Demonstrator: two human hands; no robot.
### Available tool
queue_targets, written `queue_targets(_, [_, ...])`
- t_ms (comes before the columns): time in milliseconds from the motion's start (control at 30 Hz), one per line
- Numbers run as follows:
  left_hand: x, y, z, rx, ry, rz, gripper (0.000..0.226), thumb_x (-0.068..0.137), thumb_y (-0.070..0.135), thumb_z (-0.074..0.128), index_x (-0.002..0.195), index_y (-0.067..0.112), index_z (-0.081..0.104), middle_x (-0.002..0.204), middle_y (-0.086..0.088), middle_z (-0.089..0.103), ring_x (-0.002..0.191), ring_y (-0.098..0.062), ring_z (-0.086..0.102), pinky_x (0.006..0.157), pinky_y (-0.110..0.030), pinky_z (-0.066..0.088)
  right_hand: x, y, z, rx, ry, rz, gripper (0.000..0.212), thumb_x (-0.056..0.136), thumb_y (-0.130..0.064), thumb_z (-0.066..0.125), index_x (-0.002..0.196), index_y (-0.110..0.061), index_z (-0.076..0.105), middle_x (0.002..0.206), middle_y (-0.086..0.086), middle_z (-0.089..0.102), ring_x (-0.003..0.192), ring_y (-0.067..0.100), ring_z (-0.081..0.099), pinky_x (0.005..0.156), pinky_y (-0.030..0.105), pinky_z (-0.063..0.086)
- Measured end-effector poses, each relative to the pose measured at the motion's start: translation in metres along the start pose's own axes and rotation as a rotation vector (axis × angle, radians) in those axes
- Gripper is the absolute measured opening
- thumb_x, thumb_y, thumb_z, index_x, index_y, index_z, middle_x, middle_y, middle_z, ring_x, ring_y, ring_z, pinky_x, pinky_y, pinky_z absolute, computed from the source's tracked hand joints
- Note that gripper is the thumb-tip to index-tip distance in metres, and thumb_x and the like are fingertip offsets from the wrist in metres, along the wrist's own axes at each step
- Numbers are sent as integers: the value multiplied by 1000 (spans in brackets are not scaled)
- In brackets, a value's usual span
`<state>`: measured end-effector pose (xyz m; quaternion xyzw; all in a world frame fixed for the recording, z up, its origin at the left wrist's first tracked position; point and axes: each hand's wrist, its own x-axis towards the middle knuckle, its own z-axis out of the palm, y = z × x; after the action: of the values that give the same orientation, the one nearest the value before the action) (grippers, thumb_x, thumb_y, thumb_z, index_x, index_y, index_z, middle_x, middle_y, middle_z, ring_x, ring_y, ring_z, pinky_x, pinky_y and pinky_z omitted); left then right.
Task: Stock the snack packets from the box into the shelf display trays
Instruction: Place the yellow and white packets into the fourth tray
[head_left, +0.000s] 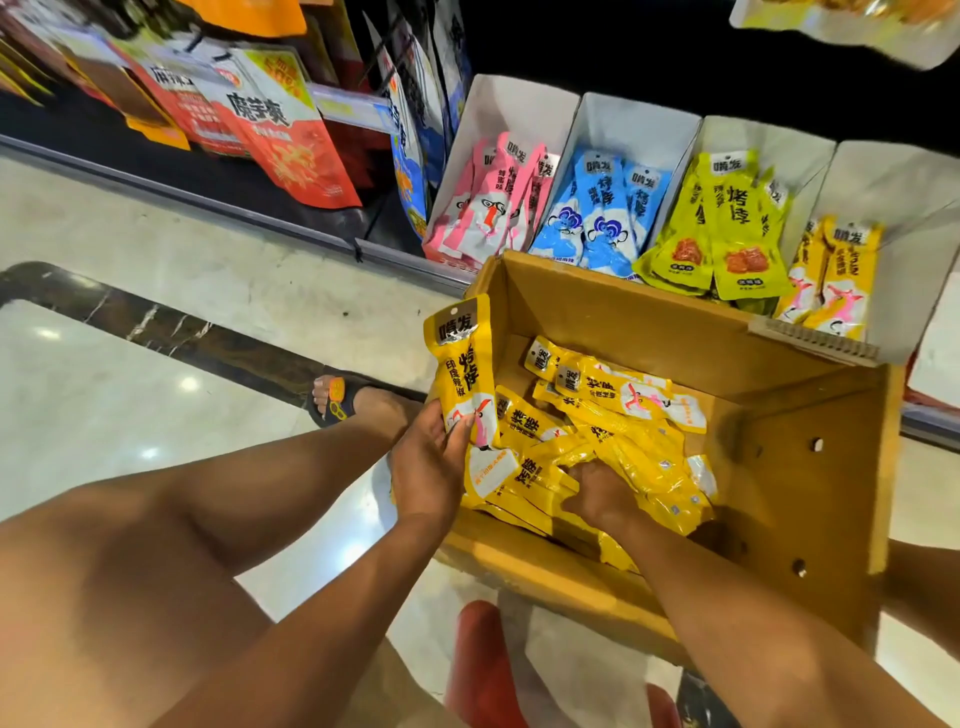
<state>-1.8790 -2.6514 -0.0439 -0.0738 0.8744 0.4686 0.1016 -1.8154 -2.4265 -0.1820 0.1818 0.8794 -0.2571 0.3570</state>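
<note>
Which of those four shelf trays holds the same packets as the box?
The rightmost tray: its orange-yellow packets match; the others hold pink, blue and lime-green.

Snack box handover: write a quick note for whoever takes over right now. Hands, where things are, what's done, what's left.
Left hand grips one yellow packet upright at the cardboard box's left edge.
Right hand is down in the loose yellow packets inside the box; its fingers are buried, so the grip is unclear.
Done: far-right tray holds a few matching yellow packets. Pink tray, blue tray and green tray have stock.
Left: many packets remain in the box, probably for the far-right tray.
</note>
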Motion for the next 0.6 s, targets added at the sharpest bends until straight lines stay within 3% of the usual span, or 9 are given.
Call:
queue_targets(133, [-1,-1,-1,-26,-10,18,15,98,57,59,112,57,58,114,14,75,102,-3,71,85,-43,63,-4,2,-10,52,22,19,41,78,-38,81,112,-19,71,119,6,66,110,26,62,81,27,45])
queue_targets(200, [-2,-3,-1,-63,-35,16,18,96,61,58,112,53,61,112,14,75,102,-6,72,86,-45,62,-9,2,-20,77,39,31,39,78,-43,81,106,-18,71,114,5,65,108,27,61,75,28,44])
queue_targets(300, [-3,-2,-3,-56,-81,34,34,95,67,55,119,44,62,111,15,74,103,-6,72,85,-45,62,-19,3,-41,130,76,23,28,79,-43,80,78,-24,61,93,1,59,91,22,58,65,27,35])
queue_targets(367, [-3,-1,-5,-65,-108,55,36,95,66,54,120,41,62,111,15,74,103,-6,72,87,-46,62,-28,1,-59,220,103,39,25,79,-41,81,78,-23,65,89,0,63,85,20,59,61,27,36])
queue_targets(433, [-1,1,-8,-66,-119,57,36,95,65,55,118,39,63,107,15,75,100,-7,72,87,-48,61,-38,-2,-80,289,151,39,21,77,-39,83,83,-22,72,89,2,69,85,21,64,66,29,44])
queue_targets(500, [3,4,-11,-64,-131,56,36,92,66,56,115,39,65,103,15,76,97,-8,73,86,-49,60,-49,-6,-106,358,195,11,16,77,-33,84,76,-26,70,86,2,71,84,22,67,73,32,49])
queue_targets(600, [8,21,-13,-85,-126,63,36,89,64,60,116,42,65,102,15,76,97,-8,73,85,-48,60,-74,-18,-151,509,229,-40,14,81,-21,82,79,-28,71,79,-6,70,66,7,64,59,19,49])
